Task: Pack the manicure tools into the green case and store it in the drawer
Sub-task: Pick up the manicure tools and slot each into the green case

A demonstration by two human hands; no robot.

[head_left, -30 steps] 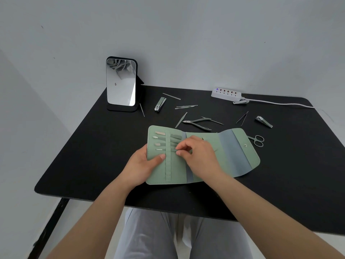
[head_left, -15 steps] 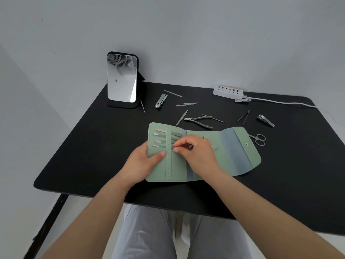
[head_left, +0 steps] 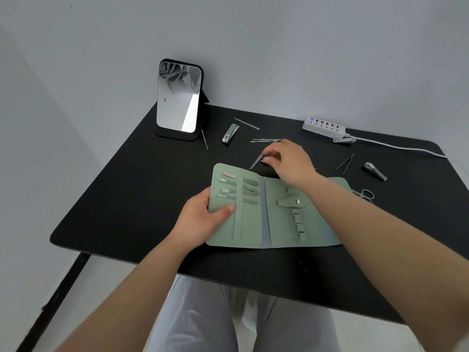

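Four tools already sit in the left-panel loops of the open case (head_left: pixel 269 219), which lies flat near the table's (head_left: pixel 127 199) front edge. The right hand (head_left: pixel 286 161), half a second ago working at those loops, has left them and now reaches past the far edge, fingertips closing on a thin file (head_left: pixel 256 160) (contact looks likely, a firm pinch I cannot confirm). The left hand (head_left: pixel 203 214) grips the case's left edge, thumb on top. So one slot is done and the next tool is being fetched. Farther out lie a clipper (head_left: pixel 230 133), tweezers (head_left: pixel 266 140), a second clipper (head_left: pixel 375 170), scissors (head_left: pixel 365 194), a mirror (head_left: pixel 177 97) and power strip (head_left: pixel 323 126). Nothing blocks the reach; no drawer shows.
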